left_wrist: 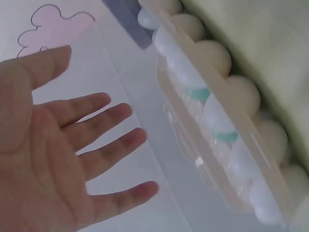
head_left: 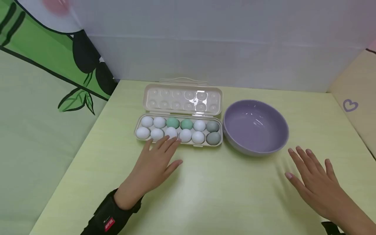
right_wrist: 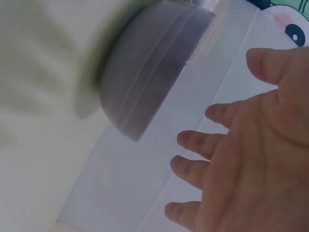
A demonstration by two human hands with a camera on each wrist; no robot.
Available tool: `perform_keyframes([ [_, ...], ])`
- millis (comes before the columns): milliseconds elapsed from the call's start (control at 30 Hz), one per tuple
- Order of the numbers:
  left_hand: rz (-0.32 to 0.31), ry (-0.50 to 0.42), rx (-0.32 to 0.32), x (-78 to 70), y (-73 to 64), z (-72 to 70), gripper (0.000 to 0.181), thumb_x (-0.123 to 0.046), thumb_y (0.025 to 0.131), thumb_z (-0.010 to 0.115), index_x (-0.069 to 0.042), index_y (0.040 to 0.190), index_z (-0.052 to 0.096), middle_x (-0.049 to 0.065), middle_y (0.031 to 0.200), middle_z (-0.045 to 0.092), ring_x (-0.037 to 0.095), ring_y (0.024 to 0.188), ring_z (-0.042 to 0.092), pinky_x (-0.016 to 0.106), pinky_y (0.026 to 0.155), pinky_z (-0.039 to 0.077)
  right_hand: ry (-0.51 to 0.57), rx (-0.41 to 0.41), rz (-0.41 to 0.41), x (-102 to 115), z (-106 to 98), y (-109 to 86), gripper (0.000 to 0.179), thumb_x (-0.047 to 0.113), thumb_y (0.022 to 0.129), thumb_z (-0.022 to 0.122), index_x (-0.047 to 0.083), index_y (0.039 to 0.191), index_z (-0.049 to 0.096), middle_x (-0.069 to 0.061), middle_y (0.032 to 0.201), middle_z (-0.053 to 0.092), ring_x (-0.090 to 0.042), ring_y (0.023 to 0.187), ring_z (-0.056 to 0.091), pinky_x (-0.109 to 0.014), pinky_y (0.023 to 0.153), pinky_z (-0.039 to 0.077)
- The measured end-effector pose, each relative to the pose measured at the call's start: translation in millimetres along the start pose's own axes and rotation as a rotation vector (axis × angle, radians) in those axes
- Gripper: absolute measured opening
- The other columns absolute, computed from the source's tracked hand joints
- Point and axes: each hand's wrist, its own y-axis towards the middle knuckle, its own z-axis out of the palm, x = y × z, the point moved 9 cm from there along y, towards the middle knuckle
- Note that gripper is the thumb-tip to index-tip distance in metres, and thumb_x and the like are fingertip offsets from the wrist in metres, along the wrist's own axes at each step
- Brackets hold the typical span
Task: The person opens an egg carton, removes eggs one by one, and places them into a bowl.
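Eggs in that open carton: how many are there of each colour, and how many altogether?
White eggs: 8
Green eggs: 2
Grey eggs: 2
Total: 12

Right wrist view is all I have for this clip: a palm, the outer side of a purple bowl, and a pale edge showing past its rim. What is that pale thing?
Observer: An egg carton, open, standing just left of the purple bowl in the head view.
Operator: What does the carton hold?
Observer: Twelve eggs in two rows: eight white, two green, two grey.
Operator: Is the other hand touching any of them?
Observer: No. The left hand looks close in the head view, but the left wrist view shows a gap between its spread fingers and the carton.
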Motion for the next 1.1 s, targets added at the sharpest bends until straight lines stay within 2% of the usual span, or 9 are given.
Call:
perform_keyframes([
  [67, 0.047, 0.025, -0.038, -6.1, 13.6, 1.4, 0.052, -0.04, 0.089, 0.053, -0.011, 0.131, 0.04, 0.008, 0.128, 0.048, 0.027, 0.12, 0.039, 0.057, 0.093, 0.032, -0.011, -0.01, -0.028, 4.4, 1.8, 7.9, 0.061, 0.034, 0.095, 0.041, 0.021, 0.143, 0.006, -0.01, 0.149, 0.006, -0.027, 0.135, -0.005, -0.058, 0.101, -0.014],
  [133, 0.075, 0.038, -0.048, -11.0, 25.4, 5.7, 0.05, -0.037, 0.088, 0.056, -0.012, 0.129, 0.043, 0.007, 0.125, 0.05, 0.025, 0.117, 0.042, 0.055, 0.091, 0.035, -0.014, -0.03, -0.07, 10.2, 3.5, 16.2, 0.061, 0.034, 0.094, 0.044, 0.02, 0.143, 0.009, -0.011, 0.149, 0.01, -0.028, 0.135, -0.002, -0.058, 0.102, -0.011],
  [333, 0.122, 0.014, -0.043, -23.4, 53.2, 19.5, 0.046, -0.033, 0.085, 0.061, -0.013, 0.124, 0.048, 0.003, 0.119, 0.054, 0.022, 0.111, 0.047, 0.049, 0.084, 0.04, -0.039, -0.103, -0.256, 29.0, 9.6, 38.9, 0.071, 0.026, 0.085, 0.06, 0.012, 0.141, 0.018, -0.015, 0.144, 0.023, -0.032, 0.133, 0.015, -0.049, 0.108, 0.006],
  [467, 0.142, -0.018, -0.064, -29.8, 70.0, 25.9, 0.041, -0.028, 0.085, 0.062, -0.013, 0.12, 0.051, 0.002, 0.116, 0.056, 0.022, 0.105, 0.05, 0.044, 0.077, 0.042, -0.071, -0.097, -0.328, 36.2, 18.3, 49.9, 0.077, 0.019, 0.079, 0.065, 0.006, 0.14, 0.02, -0.019, 0.14, 0.028, -0.034, 0.13, 0.02, -0.046, 0.108, 0.011],
  [667, 0.114, -0.027, -0.063, -33.9, 93.2, 42.6, 0.032, -0.028, 0.087, 0.059, -0.015, 0.115, 0.055, 0.0, 0.108, 0.058, 0.02, 0.095, 0.052, 0.039, 0.07, 0.042, -0.101, -0.065, -0.332, 37.6, 30.4, 58.0, 0.076, 0.019, 0.078, 0.067, 0.006, 0.139, 0.023, -0.019, 0.139, 0.031, -0.036, 0.127, 0.026, -0.051, 0.107, 0.011],
  [767, 0.096, 0.0, -0.048, -37.3, 101.7, 50.7, 0.029, -0.03, 0.086, 0.06, -0.016, 0.111, 0.055, -0.001, 0.105, 0.058, 0.021, 0.092, 0.05, 0.04, 0.069, 0.041, -0.105, -0.069, -0.326, 38.0, 33.4, 58.5, 0.074, 0.019, 0.077, 0.067, 0.006, 0.137, 0.026, -0.019, 0.135, 0.035, -0.037, 0.124, 0.03, -0.054, 0.105, 0.012],
  [1000, 0.071, 0.077, -0.033, -47.3, 117.0, 66.6, 0.036, -0.038, 0.086, 0.059, -0.018, 0.115, 0.052, -0.002, 0.107, 0.057, 0.021, 0.095, 0.047, 0.058, 0.087, 0.03, -0.125, -0.104, -0.329, 39.0, 34.4, 58.1, 0.066, 0.02, 0.076, 0.068, 0.005, 0.132, 0.035, -0.016, 0.124, 0.045, -0.033, 0.117, 0.037, -0.056, 0.1, 0.021],
  [1100, 0.062, 0.1, -0.038, -49.1, 121.5, 70.9, 0.033, -0.036, 0.085, 0.06, -0.017, 0.111, 0.054, -0.003, 0.103, 0.058, 0.021, 0.095, 0.047, 0.062, 0.09, 0.028, -0.136, -0.116, -0.332, 38.8, 34.4, 58.8, 0.065, 0.02, 0.076, 0.068, 0.005, 0.13, 0.036, -0.015, 0.122, 0.046, -0.032, 0.117, 0.038, -0.057, 0.1, 0.022],
])
